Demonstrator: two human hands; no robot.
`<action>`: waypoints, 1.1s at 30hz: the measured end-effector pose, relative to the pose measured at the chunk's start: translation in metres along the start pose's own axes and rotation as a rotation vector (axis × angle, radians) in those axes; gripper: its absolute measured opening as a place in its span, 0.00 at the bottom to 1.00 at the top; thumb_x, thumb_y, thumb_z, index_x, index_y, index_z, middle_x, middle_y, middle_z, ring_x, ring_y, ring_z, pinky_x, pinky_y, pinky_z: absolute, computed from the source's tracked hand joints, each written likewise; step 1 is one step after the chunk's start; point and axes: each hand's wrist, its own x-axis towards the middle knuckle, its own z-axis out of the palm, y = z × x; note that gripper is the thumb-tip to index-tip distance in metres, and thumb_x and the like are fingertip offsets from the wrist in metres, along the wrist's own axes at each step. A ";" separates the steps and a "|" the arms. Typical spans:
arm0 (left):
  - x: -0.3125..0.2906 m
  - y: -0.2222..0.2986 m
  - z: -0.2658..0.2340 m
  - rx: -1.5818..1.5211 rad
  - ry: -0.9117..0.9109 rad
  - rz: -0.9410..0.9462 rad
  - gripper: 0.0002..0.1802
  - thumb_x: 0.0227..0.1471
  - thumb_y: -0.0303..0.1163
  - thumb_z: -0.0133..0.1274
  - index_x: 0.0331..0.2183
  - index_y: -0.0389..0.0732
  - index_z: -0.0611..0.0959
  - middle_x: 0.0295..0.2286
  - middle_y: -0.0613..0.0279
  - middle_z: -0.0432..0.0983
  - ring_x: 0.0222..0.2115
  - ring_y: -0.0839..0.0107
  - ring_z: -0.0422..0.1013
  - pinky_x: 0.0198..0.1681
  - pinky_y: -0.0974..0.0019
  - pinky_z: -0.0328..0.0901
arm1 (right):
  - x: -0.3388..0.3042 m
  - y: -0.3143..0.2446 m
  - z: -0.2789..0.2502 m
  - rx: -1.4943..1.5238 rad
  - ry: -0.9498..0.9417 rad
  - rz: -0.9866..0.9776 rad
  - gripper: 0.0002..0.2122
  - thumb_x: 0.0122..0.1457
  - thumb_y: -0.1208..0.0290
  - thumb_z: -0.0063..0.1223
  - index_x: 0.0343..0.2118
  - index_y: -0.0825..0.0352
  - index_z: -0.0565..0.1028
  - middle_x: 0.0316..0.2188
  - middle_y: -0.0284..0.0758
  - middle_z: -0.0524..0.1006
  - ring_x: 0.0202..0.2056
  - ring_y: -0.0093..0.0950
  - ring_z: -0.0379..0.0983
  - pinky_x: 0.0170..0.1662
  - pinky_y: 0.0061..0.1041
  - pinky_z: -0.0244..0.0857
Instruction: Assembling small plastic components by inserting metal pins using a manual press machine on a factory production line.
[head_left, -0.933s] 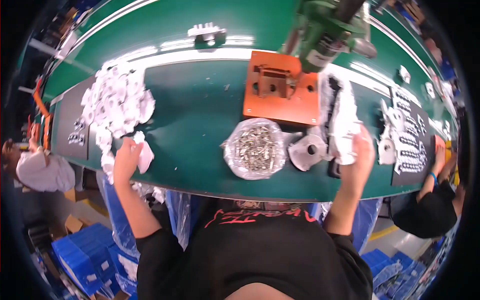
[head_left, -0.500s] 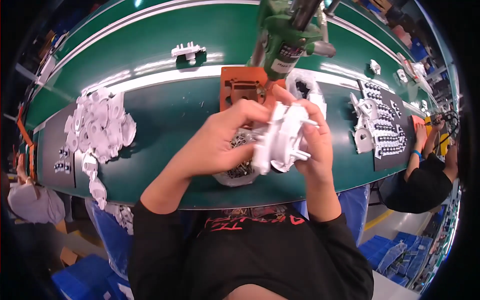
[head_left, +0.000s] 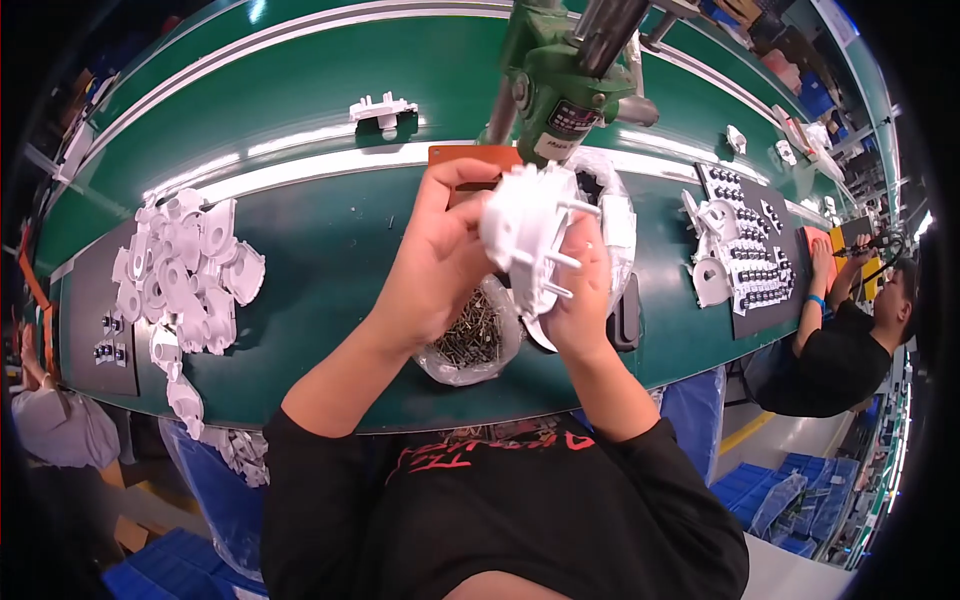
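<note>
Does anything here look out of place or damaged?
The lowest white piece by the left pile seems to jut past the bench's near edge, so could slip off. A pronged white part sits apart at the back. The held white part, in the left hand and right hand, shows no obvious damage.

Bright, glare-streaked bench point(head_left: 320, 260) — bent edges, rim perhaps soft
</note>
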 end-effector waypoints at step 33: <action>0.019 -0.048 -0.061 1.774 -0.083 0.301 0.07 0.43 0.26 0.52 0.30 0.41 0.75 0.36 0.55 0.75 0.39 0.56 0.72 0.41 0.58 0.68 | -0.004 -0.001 -0.146 -1.586 -0.305 0.315 0.05 0.45 0.74 0.53 0.25 0.69 0.77 0.29 0.43 0.76 0.37 0.42 0.70 0.42 0.37 0.64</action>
